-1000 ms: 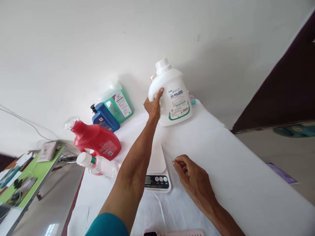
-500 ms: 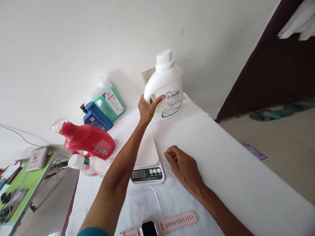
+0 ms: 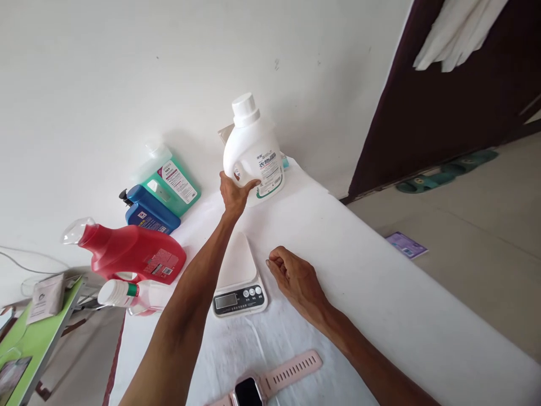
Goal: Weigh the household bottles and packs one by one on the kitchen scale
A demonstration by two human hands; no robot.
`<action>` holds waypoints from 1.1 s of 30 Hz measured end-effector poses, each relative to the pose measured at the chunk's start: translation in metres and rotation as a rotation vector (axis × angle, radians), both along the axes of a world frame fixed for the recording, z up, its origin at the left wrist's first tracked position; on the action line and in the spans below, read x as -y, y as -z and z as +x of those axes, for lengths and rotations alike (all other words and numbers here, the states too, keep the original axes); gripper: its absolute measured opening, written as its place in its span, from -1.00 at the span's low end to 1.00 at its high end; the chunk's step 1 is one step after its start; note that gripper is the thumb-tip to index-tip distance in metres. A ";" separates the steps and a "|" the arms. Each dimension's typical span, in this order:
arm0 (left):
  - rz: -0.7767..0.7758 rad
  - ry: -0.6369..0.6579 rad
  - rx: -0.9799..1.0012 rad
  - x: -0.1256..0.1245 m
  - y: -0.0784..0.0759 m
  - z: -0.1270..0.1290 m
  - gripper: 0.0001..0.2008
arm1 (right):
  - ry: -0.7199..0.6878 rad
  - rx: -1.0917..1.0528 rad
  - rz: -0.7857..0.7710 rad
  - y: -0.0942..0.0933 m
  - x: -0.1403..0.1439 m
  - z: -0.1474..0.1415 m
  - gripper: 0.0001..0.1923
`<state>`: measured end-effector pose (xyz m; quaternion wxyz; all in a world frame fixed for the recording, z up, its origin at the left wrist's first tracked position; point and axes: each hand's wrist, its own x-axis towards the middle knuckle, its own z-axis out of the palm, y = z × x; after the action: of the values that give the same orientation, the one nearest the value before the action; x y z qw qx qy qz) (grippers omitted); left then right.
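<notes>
We are looking down at a table covered in a white cloth (image 3: 380, 282), with our two bare arms stretched out over it. Our left hand (image 3: 234, 194) reaches far forward and holds a white detergent jug (image 3: 253, 155) by its moulded handle, the fingers (image 3: 247, 186) curled closed around the lower part of that handle. The jug stands upright at the far end of the table, close to the white wall, with its white screw cap (image 3: 245, 108) above our fingers and its printed label facing us just to the right of them. Whether its base rests on the cloth or hangs just clear of it we cannot tell. Our right hand (image 3: 296, 279) lies on the cloth nearer to us, loosely curled with fingertips tucked under, holding nothing. Between the two hands, just left of the right fingers, sits a small white kitchen scale (image 3: 239, 279) with nothing on its platform. Further left of our left arm lie a red detergent bottle (image 3: 133, 259) on its side, a blue pump bottle (image 3: 147, 208), a green refill jug (image 3: 169, 179) and a small clear bottle with a white cap (image 3: 135, 296). A pink smartwatch (image 3: 262, 386) lies close to us. We judge the white jug stiff, smooth plastic, probably heavy if full, and slippery on its body; the handle is the secure place to grip.
</notes>
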<state>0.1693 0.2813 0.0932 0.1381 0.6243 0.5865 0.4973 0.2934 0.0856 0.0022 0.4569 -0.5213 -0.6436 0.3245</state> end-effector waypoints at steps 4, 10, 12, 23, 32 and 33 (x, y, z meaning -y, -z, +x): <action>0.001 0.016 0.002 -0.003 0.000 -0.002 -0.33 | 0.009 0.009 -0.002 -0.001 0.000 0.000 -0.86; -0.017 -0.010 0.015 -0.003 -0.005 -0.002 -0.31 | 0.010 0.024 0.011 -0.005 0.001 0.000 -0.86; 0.035 -0.048 0.008 0.014 -0.013 -0.006 -0.28 | 0.003 0.035 0.015 -0.006 0.001 0.001 -0.84; 0.470 -0.302 -0.297 0.254 -0.074 -0.094 -0.36 | -0.005 0.144 -0.023 -0.003 -0.002 0.002 -0.72; 0.335 -0.624 -0.246 0.307 -0.024 -0.207 -0.29 | -0.024 0.171 -0.079 -0.012 0.001 0.002 -0.67; 0.253 -0.575 -0.219 0.308 -0.017 -0.206 -0.26 | -0.028 0.179 -0.077 -0.012 0.001 0.002 -0.67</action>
<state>-0.0364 -0.0266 0.1099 -0.1504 0.4950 0.6836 0.5148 0.2951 0.0850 0.0138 0.3728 -0.5564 -0.6760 0.3074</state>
